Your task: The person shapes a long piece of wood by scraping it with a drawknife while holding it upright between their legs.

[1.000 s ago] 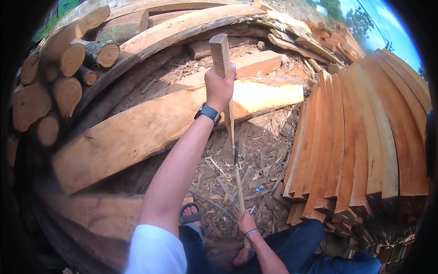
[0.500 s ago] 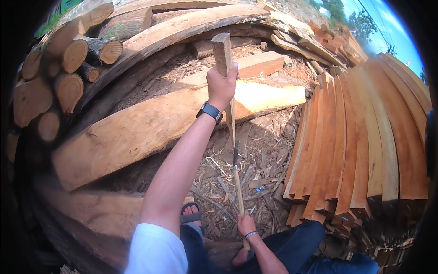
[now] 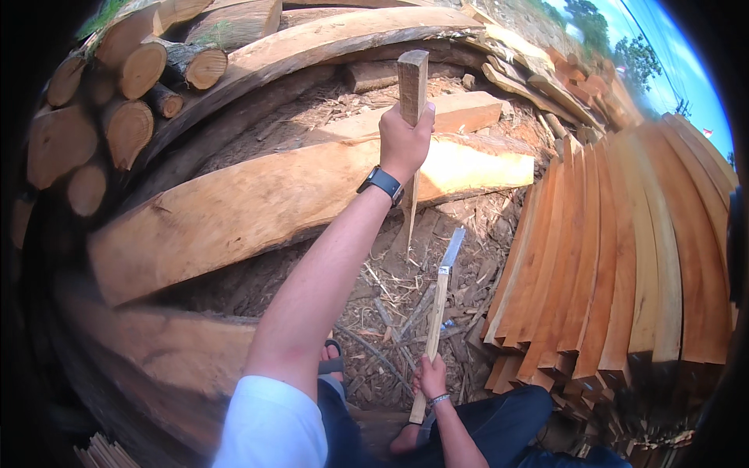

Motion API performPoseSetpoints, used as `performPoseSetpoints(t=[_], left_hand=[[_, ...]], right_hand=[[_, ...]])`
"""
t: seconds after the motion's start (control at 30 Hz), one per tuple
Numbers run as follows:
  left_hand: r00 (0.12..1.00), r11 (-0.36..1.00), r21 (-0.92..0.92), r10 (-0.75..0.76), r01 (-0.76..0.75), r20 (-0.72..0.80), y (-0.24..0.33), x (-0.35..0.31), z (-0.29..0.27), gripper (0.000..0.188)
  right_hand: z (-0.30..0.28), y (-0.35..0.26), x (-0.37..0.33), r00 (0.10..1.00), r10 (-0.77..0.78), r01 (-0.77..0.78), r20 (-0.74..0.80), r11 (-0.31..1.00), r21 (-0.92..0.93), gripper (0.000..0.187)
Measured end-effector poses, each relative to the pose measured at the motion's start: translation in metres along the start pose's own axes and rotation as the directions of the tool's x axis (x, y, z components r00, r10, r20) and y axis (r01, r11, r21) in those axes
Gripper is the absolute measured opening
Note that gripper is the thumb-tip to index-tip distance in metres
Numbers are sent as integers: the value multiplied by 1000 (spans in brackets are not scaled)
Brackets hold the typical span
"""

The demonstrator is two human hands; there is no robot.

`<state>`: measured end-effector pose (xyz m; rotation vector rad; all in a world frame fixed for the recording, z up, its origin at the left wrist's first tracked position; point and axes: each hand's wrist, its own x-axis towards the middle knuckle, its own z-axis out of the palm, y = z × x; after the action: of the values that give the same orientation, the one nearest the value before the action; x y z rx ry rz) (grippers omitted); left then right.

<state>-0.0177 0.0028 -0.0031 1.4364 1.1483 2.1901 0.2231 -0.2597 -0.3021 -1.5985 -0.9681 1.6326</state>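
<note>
Loads of long reddish-brown boards (image 3: 593,257) are stacked on the right, square-edged and smooth-sawn, probably laid parallel to save room (the bend is mostly the fisheye, I reckon). Next biggest is that chunky pale slab (image 3: 257,203) lying across the middle, flat-faced with a rough lower edge. Then cut logs (image 3: 129,132) heaped upper left, round ends facing us, bark showing on at least one. Going smaller, the wooden stake (image 3: 413,74) is near upright in front of the slab, squared off up top and tapering to a thin, splintery tip; can't tell if that touches the ground (image 3: 359,308). Left hand (image 3: 406,140) is wrapped around its upper part, I guess to steady it well above the thin end. The bladed tool (image 3: 438,308), straight pale wood handle, flat shiny metal blade, is just right of the tip, not touching it, with the right hand (image 3: 430,376) closed around the lower handle. Tiniest bits: dark watch (image 3: 382,183), thin bracelet (image 3: 439,399).
</note>
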Motion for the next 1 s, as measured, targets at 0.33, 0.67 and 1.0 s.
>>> performPoseSetpoints(t=[0.33, 0.67, 1.0], left_hand=[[1000, 1000, 7, 16, -16, -6, 0, -3, -3, 28], [999, 999, 12, 33, -33, 17, 3, -4, 5, 28], [999, 1000, 20, 9, -10, 31, 2, -6, 6, 29]], right_hand=[[15, -2, -14, 998, -43, 62, 44, 665, -744, 30], [0, -4, 2, 894, -431, 234, -122, 682, -693, 29], [1, -4, -8, 944, -323, 171, -63, 647, -743, 27]])
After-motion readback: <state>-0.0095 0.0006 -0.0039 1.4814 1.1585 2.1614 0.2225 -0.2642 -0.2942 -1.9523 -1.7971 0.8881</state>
